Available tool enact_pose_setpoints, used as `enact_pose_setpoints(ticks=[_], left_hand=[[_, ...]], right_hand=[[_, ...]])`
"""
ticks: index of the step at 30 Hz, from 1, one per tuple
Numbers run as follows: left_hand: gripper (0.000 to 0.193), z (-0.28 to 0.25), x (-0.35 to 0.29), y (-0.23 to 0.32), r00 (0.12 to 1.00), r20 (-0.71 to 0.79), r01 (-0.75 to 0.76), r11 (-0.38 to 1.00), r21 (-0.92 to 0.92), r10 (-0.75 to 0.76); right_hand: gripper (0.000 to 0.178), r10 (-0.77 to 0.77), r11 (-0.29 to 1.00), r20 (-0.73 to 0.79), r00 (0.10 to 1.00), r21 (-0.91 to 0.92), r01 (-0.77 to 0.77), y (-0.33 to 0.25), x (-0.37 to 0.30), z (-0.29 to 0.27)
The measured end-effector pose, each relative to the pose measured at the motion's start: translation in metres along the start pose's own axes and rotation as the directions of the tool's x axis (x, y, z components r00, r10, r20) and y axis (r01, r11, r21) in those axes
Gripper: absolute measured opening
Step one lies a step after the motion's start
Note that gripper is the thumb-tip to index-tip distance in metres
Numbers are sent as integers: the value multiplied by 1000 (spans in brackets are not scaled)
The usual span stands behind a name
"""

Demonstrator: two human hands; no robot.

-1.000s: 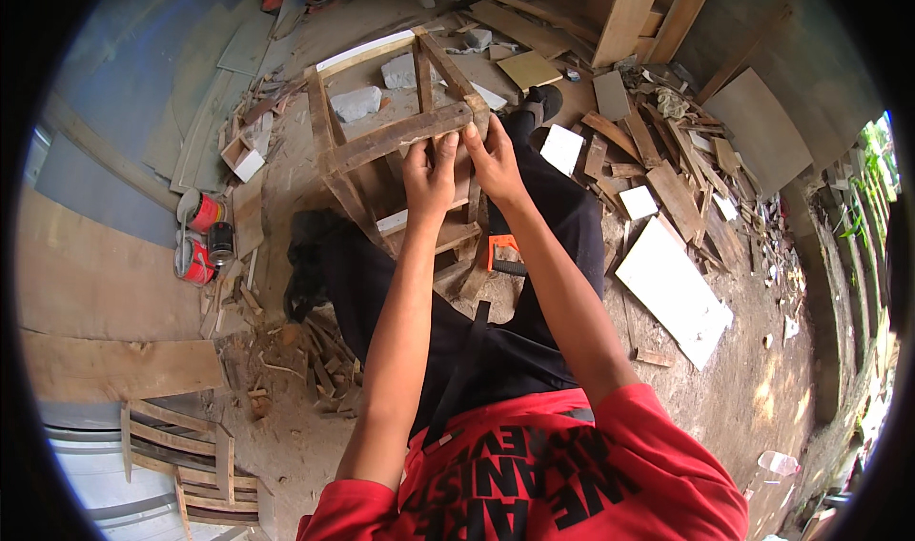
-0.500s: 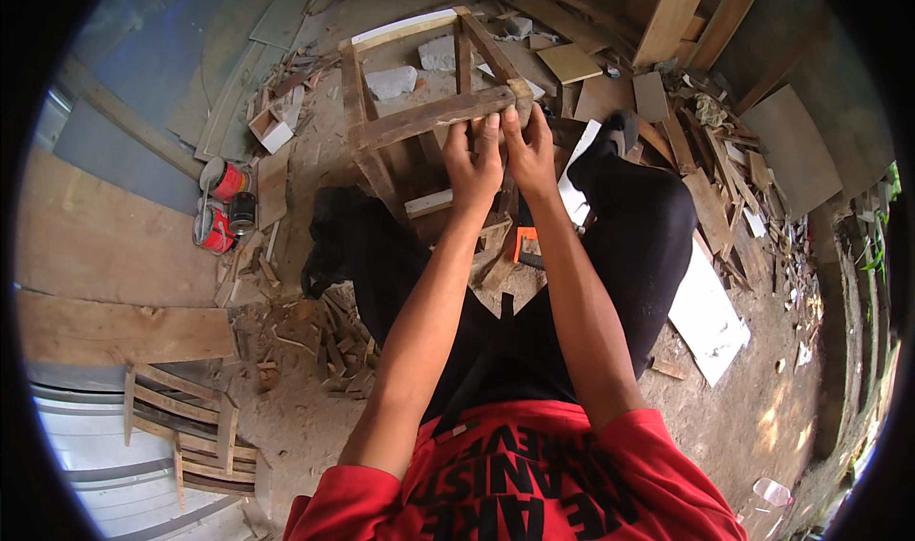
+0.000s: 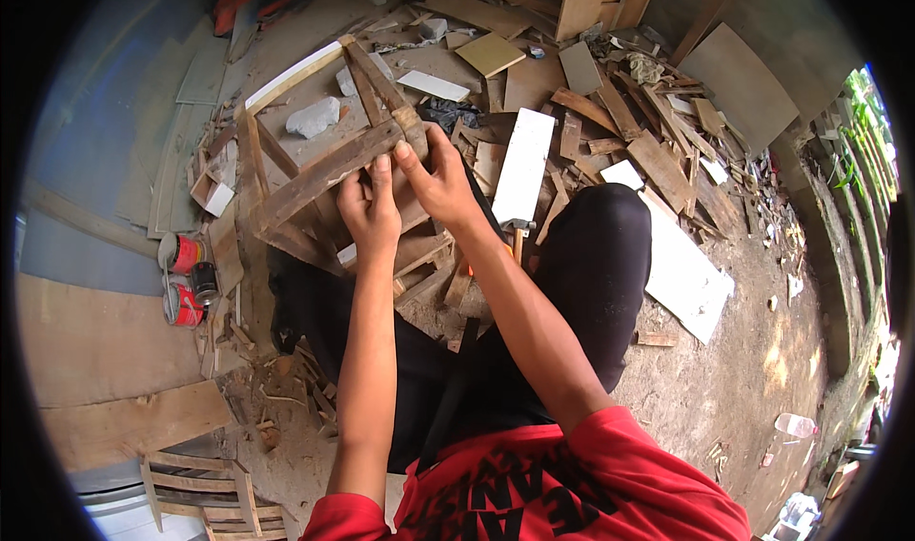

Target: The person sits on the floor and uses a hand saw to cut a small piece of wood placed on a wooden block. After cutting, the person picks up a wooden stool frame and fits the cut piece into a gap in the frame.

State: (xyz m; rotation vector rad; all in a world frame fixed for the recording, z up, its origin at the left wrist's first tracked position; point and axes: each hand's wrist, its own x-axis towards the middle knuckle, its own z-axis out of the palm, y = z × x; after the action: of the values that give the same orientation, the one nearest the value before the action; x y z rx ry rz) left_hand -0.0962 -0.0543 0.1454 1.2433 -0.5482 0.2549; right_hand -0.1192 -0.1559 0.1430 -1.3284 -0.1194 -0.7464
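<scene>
Between my legs stands a boxy frame of worn wooden battens (image 3: 329, 179), tilted, with a white strip along its far-left top edge. My left hand (image 3: 370, 212) grips the near top rail close to its right end, thumb up against the wood. My right hand (image 3: 443, 183) is closed around the corner block (image 3: 409, 129) where the rails meet, its thumb on the near side. The two hands are almost touching. The undersides of the rails and some fingertips are hidden. Just right of my right forearm, a tool with a metal head and orange-brown handle (image 3: 518, 243) is partly covered.
A white board (image 3: 522, 164) lies beyond my right knee, another (image 3: 691, 279) beside it. Scrap wood (image 3: 658, 164) is heaped on the right. Red paint cans (image 3: 181, 303) stand at left, above a slatted wooden piece (image 3: 200, 489). Pale stone chunks (image 3: 313, 118) show through the frame.
The view has shifted, so the scene sits differently. The wooden frame is turned and tilted more, with both hands still on its corner. My right leg has drawn in, uncovering the white board.
</scene>
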Motion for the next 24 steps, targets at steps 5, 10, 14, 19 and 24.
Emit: enact_pose_setpoints(ticks=[5,10,14,19,24], left_hand=[[29,7,-3,0,996,-83,36,999,5,-36],[30,-1,-1,0,1000,-19,0,999,43,1],[28,-22,5,0,995,97,5,998,64,-12],[26,-27,5,7,990,121,57,991,117,-71],[29,-20,8,-6,990,135,16,996,85,-28]], right_hand=[[42,-8,999,-19,1000,-53,7,3,2,1],[43,80,995,17,997,55,-80,-9,0,3],[53,89,996,74,993,15,-90,1,1,-12],[52,182,982,87,980,-70,-176,-4,-1,-19],[47,190,981,122,974,-49,-185,-4,-1,-26]])
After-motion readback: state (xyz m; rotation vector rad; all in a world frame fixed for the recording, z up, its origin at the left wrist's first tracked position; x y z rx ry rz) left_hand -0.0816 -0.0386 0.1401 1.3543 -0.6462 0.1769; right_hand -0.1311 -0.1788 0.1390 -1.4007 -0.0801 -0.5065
